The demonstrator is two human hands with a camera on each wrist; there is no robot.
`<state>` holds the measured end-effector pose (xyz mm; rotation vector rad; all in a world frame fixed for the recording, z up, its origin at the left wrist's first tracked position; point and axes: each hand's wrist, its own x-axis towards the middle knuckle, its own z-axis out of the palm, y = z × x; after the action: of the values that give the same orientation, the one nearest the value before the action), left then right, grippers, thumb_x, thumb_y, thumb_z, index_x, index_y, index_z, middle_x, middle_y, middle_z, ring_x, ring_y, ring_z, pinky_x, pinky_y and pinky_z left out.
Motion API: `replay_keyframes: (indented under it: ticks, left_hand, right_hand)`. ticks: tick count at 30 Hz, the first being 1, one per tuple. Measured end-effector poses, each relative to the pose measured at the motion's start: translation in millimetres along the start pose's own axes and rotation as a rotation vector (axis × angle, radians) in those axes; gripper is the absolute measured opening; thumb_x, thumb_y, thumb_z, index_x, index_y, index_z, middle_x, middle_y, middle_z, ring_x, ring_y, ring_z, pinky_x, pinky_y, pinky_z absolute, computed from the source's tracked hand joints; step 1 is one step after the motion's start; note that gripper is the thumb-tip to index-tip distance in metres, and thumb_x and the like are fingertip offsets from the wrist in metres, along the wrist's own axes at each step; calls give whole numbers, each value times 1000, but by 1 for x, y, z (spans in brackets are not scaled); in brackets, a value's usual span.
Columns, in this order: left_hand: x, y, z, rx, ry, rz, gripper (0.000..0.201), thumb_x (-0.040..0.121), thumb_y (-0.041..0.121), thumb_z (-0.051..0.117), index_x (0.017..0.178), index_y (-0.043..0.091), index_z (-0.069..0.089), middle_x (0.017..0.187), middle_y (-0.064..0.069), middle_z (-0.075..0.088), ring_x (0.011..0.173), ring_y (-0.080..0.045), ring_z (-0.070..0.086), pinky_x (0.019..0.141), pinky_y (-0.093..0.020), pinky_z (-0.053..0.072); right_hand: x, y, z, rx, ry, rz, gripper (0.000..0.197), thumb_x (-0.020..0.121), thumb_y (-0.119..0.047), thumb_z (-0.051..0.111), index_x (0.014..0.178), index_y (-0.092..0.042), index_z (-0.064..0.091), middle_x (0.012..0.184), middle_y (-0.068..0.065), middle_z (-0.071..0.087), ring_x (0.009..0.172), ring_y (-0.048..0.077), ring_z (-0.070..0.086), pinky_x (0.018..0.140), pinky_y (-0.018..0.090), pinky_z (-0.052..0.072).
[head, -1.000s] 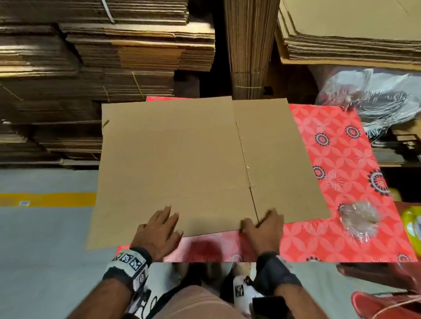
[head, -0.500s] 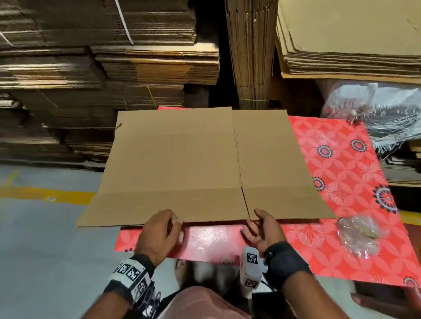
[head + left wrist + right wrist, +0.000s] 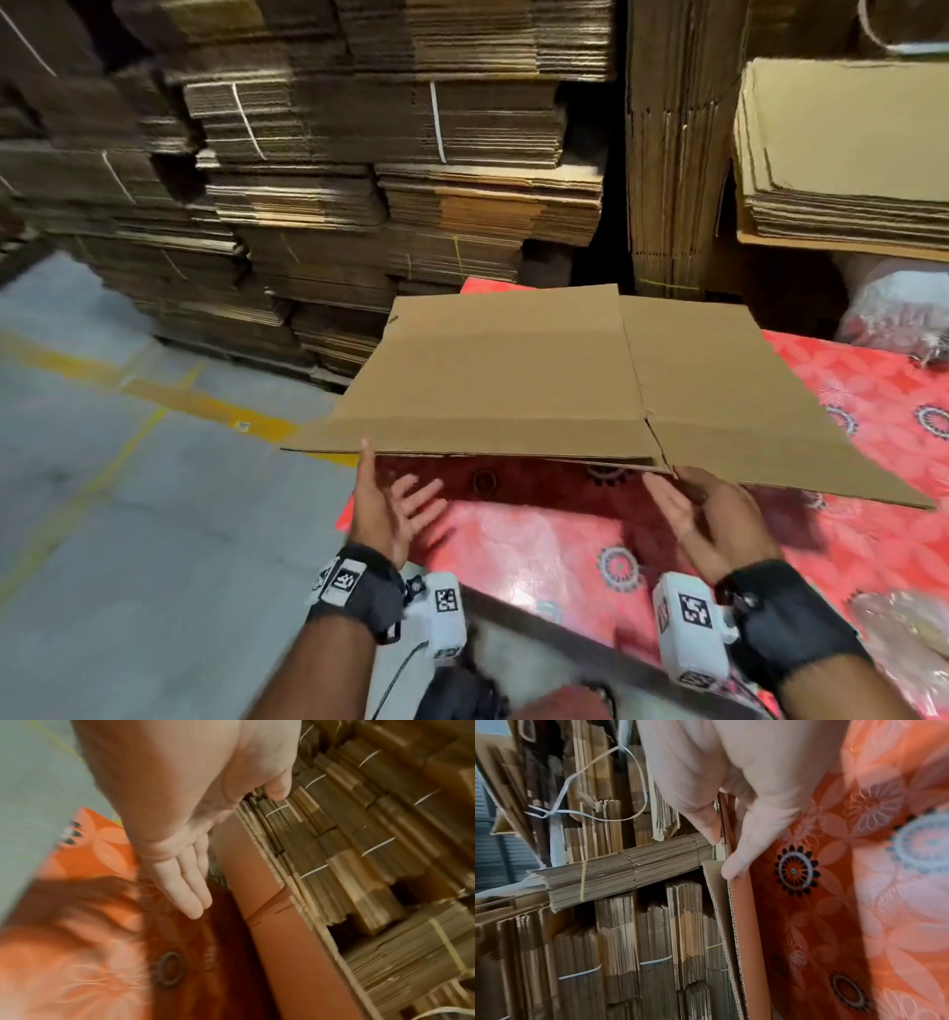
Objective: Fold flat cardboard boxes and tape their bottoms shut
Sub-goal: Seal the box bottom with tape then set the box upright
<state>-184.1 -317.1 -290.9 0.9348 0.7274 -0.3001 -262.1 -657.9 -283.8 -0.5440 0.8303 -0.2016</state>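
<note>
A flat brown cardboard box (image 3: 513, 380) lies over the red flowered tablecloth (image 3: 539, 539), its near edge raised off the table. My left hand (image 3: 395, 503) is at the left part of that edge with straight fingers reaching under it and the thumb tip touching the edge. The left wrist view shows the same hand (image 3: 180, 878) flat below the box's underside (image 3: 270, 923). My right hand (image 3: 703, 514) is palm up beneath the edge near the slit between two flaps. In the right wrist view this hand (image 3: 722, 856) pinches the flap's edge (image 3: 741, 923) between thumb and fingers.
Tall bundled stacks of flat cardboard (image 3: 359, 205) stand behind the table and to its left. A grey floor with yellow lines (image 3: 102, 462) lies on the left. Plastic bags (image 3: 898, 308) sit at the back right and crumpled clear plastic (image 3: 904, 627) on the cloth near right.
Both hands have turned from lying on the box's near edge to reaching under it, and the near edge has risen off the cloth. The head camera has swung left.
</note>
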Motion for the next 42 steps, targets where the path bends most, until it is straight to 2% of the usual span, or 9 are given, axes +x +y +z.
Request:
replay_keyframes:
  ticks: [3, 7, 9, 11, 17, 23, 31, 37, 42]
  left_hand:
    - [-1, 7, 23, -39, -19, 58, 74, 92, 63, 60, 151, 22, 40, 142, -11, 47, 124, -44, 55, 90, -56, 58]
    - [-6, 19, 56, -30, 37, 82, 17, 96, 5, 58, 111, 0, 52, 117, -20, 58, 81, -32, 68, 52, -36, 62]
    - [-13, 27, 72, -55, -30, 110, 17, 94, -3, 56, 109, 1, 50, 106, -22, 59, 84, -29, 67, 49, -32, 60]
    - [-31, 39, 96, -56, -152, 187, 28, 94, -7, 57, 115, 9, 48, 98, -15, 62, 94, -26, 63, 54, -34, 62]
    - [-100, 79, 175, -43, -405, 356, 33, 88, 0, 72, 110, 10, 50, 96, -14, 69, 71, -19, 72, 61, -34, 63]
    - [-173, 78, 241, -93, -603, 372, 36, 88, -3, 71, 90, 15, 40, 67, -3, 70, 58, -11, 69, 58, -26, 61]
    - [-253, 35, 325, -13, -914, 378, 33, 89, 0, 71, 114, 16, 55, 92, -9, 74, 72, -19, 71, 53, -22, 57]
    - [-266, 6, 388, 60, -993, 352, 55, 87, 9, 76, 135, 1, 51, 118, -21, 71, 90, -25, 75, 60, -26, 58]
    - [-272, -19, 441, 88, -1079, 380, 36, 91, 3, 69, 117, 15, 47, 109, -11, 73, 90, -22, 73, 66, -31, 59]
  right_hand:
    - [-15, -16, -3, 8, -1, -25, 54, 88, 9, 57, 140, 13, 44, 123, 30, 66, 89, 28, 77, 72, 38, 64]
    - [-35, -37, 11, 7, -9, -69, 33, 98, 5, 53, 132, 4, 52, 110, 25, 72, 81, 27, 77, 62, 35, 63]
    - [-44, -52, 26, 23, 6, -130, 29, 99, 3, 53, 127, -6, 53, 96, 23, 76, 71, 25, 76, 55, 32, 62]
    - [-53, -72, 38, 61, 21, -208, 26, 100, -3, 55, 126, -10, 53, 100, 17, 69, 76, 26, 75, 53, 31, 60]
    - [-118, -145, 67, 91, -38, -386, 6, 100, -18, 55, 99, -13, 59, 94, 10, 65, 93, 28, 66, 54, 36, 62]
    - [-173, -195, 56, 200, 1, -558, 11, 104, -17, 51, 113, -13, 55, 136, 14, 48, 128, 36, 52, 66, 41, 64]
    - [-245, -269, 10, 240, 104, -779, 8, 104, -5, 47, 102, -6, 54, 120, 22, 62, 94, 30, 65, 72, 41, 58]
    - [-239, -317, -23, 299, 80, -838, 8, 103, -4, 46, 106, -5, 54, 127, 23, 61, 101, 30, 65, 72, 40, 56]
    - [-204, -376, -43, 374, -19, -874, 25, 103, -1, 47, 127, 0, 54, 121, 17, 63, 101, 26, 65, 70, 36, 60]
